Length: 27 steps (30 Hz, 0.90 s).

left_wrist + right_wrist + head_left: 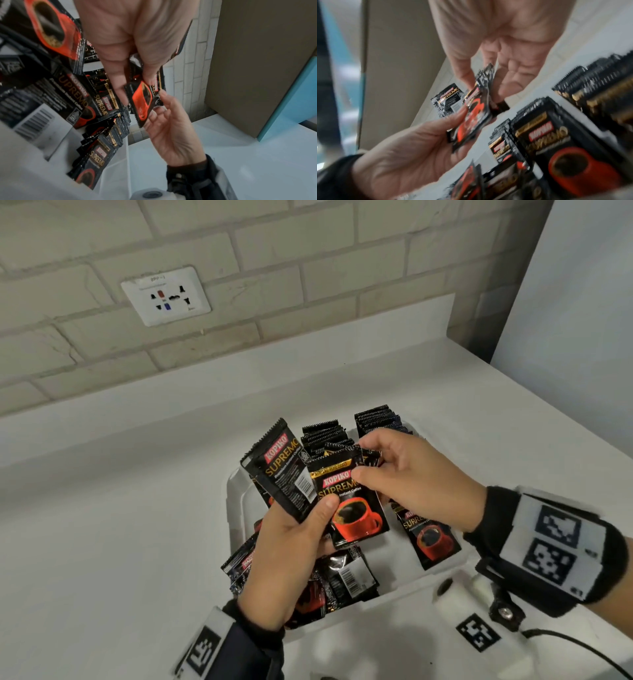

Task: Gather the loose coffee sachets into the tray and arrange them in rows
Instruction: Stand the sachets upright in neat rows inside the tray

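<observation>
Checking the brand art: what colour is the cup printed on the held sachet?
Red, on the black sachet; head view shows it best.

Two bare hands, left hand (281, 556), right hand (411, 481), black wristbands (493, 518), white marker panels (558, 539) with black square codes, dark sleeve (246, 655), black cable (561, 642) at 5 o'clock.

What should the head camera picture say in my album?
Two hands hold coffee sachets above a white tray.

White socket plate (165, 296) on pale brick wall (274, 261) (above a white counter (102, 508)); blue-edged panel (288, 97) alongside.
</observation>
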Motion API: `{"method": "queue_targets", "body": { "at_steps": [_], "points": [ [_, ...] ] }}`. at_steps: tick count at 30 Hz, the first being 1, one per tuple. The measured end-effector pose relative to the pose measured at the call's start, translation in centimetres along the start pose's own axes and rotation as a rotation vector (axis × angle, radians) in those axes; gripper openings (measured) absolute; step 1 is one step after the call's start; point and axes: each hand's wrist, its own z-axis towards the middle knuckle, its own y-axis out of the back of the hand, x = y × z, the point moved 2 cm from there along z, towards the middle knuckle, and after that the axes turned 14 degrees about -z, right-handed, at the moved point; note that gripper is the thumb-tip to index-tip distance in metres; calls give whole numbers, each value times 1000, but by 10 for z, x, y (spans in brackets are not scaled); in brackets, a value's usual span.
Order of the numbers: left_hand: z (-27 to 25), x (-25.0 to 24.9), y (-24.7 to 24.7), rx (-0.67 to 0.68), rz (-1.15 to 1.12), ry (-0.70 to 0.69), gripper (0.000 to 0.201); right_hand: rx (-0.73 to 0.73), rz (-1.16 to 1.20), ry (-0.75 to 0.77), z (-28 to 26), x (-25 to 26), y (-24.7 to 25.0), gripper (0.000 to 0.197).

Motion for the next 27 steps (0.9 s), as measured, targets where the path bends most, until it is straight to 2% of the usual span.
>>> {"method": "queue_targets", "body": {
  "at_steps": [2,5,8,11,17,23,25,27],
  "points": [
    [1,-2,2,11,-2,-5,35,31,-164,53,-2,6,6,33],
    [-1,-1,5,33,122,-8,34,65,-439,164,-1,15,13,31],
    [-4,-2,4,81,178,-7,40,160,-581,270,4,21,14,33],
    [-4,-2,5,85,148,1,37,299,-581,288,7,23,13,31],
    [-9,-6,10,23,104,-6,22,488,-428,155,5,16,11,18],
    [-7,-30,40,-155,17,-108,38,326,-602,141,13,20,45,23],
    [-7,-39,48,-196,-10,-151,46,272,-767,152,19,20,54,25],
    [-7,-44,51,-208,-15,-183,45,264,-917,173,26,19,54,25]
  ]
}}
